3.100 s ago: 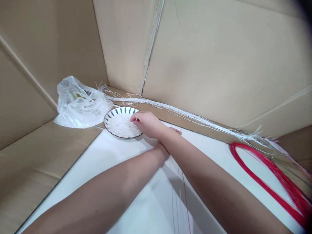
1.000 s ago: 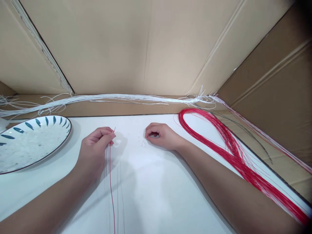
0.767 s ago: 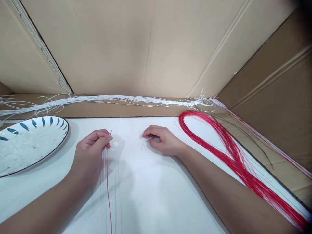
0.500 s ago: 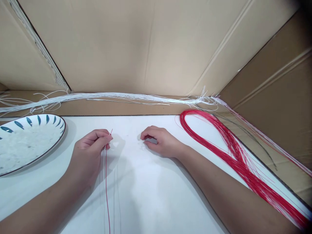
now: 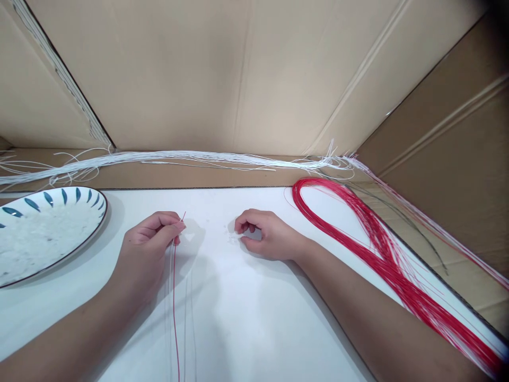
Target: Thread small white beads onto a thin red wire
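My left hand [image 5: 153,239] is closed in a pinch on a red thread [image 5: 175,307]. The thread's short end pokes up above the fingertips, and its long part hangs down past the bottom of the view. A white thread [image 5: 170,276] hangs beside it from the same pinch. To the right, my right hand [image 5: 264,233] rests low over the white tabletop, its fingers curled with a gap between thumb and forefinger and nothing visible in them. Tiny clear bits [image 5: 231,233], too small to name, lie on the table by its fingertips.
A white oval plate [image 5: 51,233] with blue leaf marks and small pale pieces stands at left. A looped bundle of red thread [image 5: 350,249] lies at right. White strands [image 5: 191,155] stretch along the back, before a cardboard wall [image 5: 178,74].
My right hand has shifted slightly to the right and down, away from the clear bits, and its thumb and forefinger have changed shape a little. My left hand keeps its pinch, nearly still.
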`<action>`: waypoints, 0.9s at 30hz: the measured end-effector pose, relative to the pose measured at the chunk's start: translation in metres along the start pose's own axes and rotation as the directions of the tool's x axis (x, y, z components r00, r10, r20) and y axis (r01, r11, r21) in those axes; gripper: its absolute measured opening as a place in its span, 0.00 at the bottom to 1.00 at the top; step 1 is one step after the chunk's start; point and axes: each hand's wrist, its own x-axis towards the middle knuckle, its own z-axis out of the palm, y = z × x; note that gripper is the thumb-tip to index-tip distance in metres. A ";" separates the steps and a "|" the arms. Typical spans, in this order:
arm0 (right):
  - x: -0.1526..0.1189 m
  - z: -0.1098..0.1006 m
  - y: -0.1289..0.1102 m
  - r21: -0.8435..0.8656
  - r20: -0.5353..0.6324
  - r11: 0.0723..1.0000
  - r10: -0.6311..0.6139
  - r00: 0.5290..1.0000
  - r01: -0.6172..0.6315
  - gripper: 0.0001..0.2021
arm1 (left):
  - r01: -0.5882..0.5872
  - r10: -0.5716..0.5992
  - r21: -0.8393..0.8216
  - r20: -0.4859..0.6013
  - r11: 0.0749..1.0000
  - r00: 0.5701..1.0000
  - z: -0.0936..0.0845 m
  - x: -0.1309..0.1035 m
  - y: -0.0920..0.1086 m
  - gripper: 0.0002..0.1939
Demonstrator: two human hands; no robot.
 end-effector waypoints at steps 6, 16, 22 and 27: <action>0.005 0.003 -0.004 0.012 0.039 0.999 -0.038 0.999 0.037 0.11 | -0.008 0.008 0.033 0.012 0.999 1.000 -0.001 -0.001 0.000 0.07; 0.005 0.005 -0.005 0.007 0.050 0.997 -0.079 0.996 0.079 0.11 | -0.001 -0.001 0.073 0.016 0.997 1.000 -0.003 0.000 -0.001 0.07; 0.005 0.006 -0.004 -0.008 0.039 0.996 -0.087 0.995 0.088 0.11 | -0.008 0.006 0.082 0.023 0.997 1.000 -0.004 -0.001 -0.001 0.08; 0.002 0.003 -0.004 0.013 0.059 0.997 -0.077 0.995 0.076 0.13 | -0.015 0.013 0.084 0.034 0.996 0.999 -0.003 0.000 -0.002 0.07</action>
